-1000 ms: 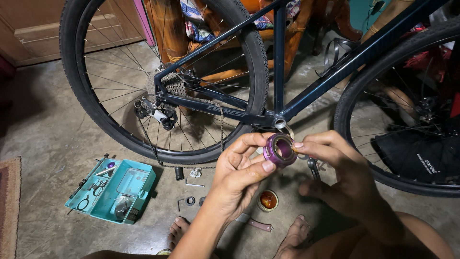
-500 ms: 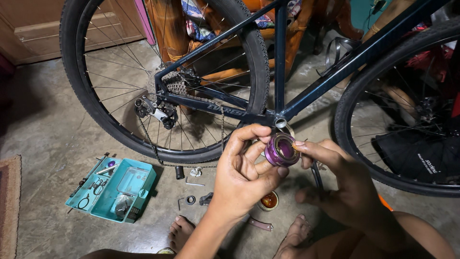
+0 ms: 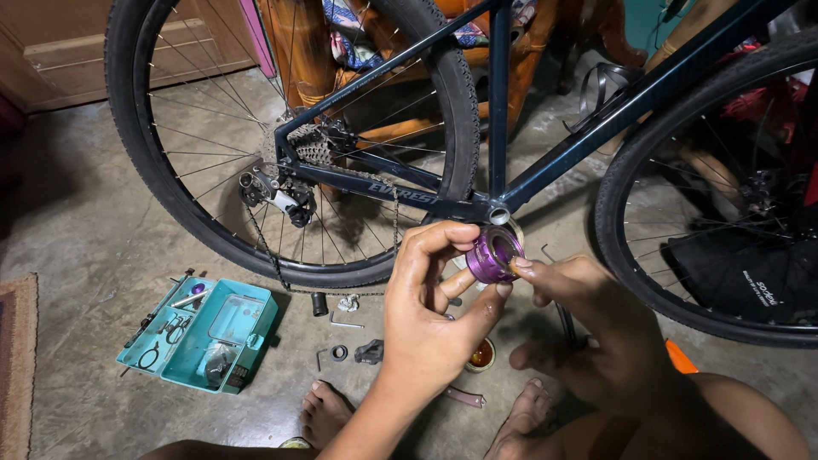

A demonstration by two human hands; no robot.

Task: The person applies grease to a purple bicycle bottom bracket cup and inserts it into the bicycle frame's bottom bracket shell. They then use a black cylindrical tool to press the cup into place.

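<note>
My left hand (image 3: pixel 430 302) grips a purple metal cup-shaped bike part (image 3: pixel 492 253) between thumb and fingers, just below the bicycle's bottom bracket shell (image 3: pixel 498 213). My right hand (image 3: pixel 588 324) touches the part's open rim with a fingertip from the right side. The dark blue bicycle frame (image 3: pixel 596 128) stands right behind both hands, with its chain (image 3: pixel 281 264) hanging loose under the rear derailleur (image 3: pixel 277 198).
An open teal tool case (image 3: pixel 204 336) lies on the concrete floor at the left. Small parts and hex keys (image 3: pixel 341 324) are scattered near my bare feet (image 3: pixel 328 413), beside a small orange grease pot (image 3: pixel 481 353). The rear wheel (image 3: pixel 290 145) and front wheel (image 3: pixel 716 187) flank the hands.
Both hands and the purple part have stayed at the bottom bracket; my left fingers have shifted their hold around the part, and my right fingertip now rests on its rim.
</note>
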